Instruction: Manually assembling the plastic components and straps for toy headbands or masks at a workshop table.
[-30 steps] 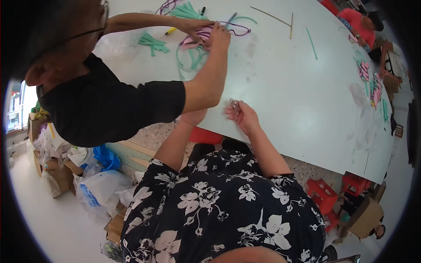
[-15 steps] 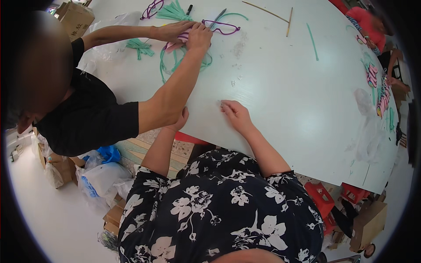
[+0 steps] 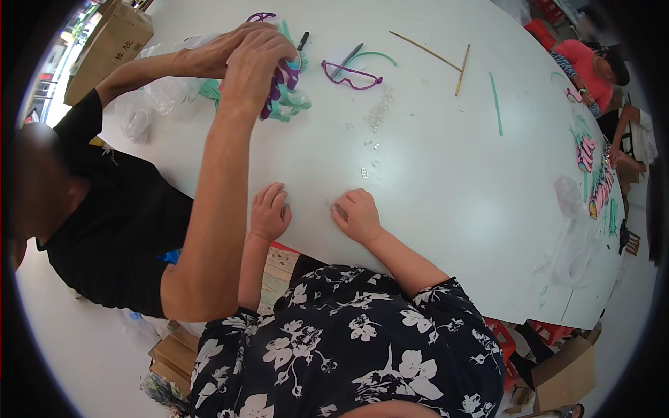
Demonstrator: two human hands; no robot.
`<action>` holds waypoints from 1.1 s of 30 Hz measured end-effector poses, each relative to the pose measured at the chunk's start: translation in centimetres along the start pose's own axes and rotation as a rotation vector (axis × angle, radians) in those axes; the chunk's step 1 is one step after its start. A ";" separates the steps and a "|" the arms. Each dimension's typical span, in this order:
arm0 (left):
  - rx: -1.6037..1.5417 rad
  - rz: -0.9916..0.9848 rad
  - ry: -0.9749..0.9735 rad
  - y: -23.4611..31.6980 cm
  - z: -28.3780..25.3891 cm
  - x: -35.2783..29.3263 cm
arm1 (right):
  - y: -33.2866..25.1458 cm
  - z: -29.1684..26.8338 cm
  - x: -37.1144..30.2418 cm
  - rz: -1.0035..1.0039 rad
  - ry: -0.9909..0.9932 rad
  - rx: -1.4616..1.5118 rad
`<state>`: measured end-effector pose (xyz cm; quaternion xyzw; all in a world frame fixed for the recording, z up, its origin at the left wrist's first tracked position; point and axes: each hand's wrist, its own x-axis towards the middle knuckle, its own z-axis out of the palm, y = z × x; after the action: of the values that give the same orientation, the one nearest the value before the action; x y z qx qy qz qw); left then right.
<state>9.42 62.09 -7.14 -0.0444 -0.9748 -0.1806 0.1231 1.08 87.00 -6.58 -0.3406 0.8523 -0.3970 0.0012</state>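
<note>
My left hand (image 3: 270, 214) rests on the white table (image 3: 432, 209) near its front edge, its fingers apart and holding nothing. To the right of it, my right hand (image 3: 357, 216) is closed, thumb against fingers, on a small clear plastic piece (image 3: 330, 205) that peeks out at the fingertips. Beyond it lie several more clear plastic pieces (image 3: 364, 173), with a loose cluster (image 3: 380, 111) farther back. Behind those sits a purple goggle frame (image 3: 352, 85) with a green strap (image 3: 376, 56) and a grey pen (image 3: 347, 61).
At left a co-worker in black reaches across, their hands (image 3: 258, 59) gathering purple frames and green straps (image 3: 289, 104). Two thin sticks (image 3: 425, 50) and a green strip (image 3: 496, 103) lie farther back. Pink-and-black items (image 3: 587, 152) and clear bags (image 3: 575, 251) are at right.
The co-worker's hands have lifted the bundle of frames and straps up and leftward. My left hand has come out from behind their arm. My right hand still pinches a clear piece.
</note>
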 end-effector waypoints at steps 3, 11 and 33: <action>0.016 -0.002 0.011 0.1 -0.2 0.0 | 0.2 -0.3 0.9 0.021 -0.018 -0.016; -0.020 0.022 -0.026 -0.1 -0.3 0.7 | 8.9 -6.2 12.6 0.032 0.401 -0.146; -0.074 -0.011 0.027 -0.7 -0.7 0.3 | 24.1 -10.8 17.7 0.145 0.444 -0.366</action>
<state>9.20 61.22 -6.71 -0.0411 -0.9660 -0.2176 0.1335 -29.39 94.96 -10.74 -0.1780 0.9112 -0.3005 -0.2185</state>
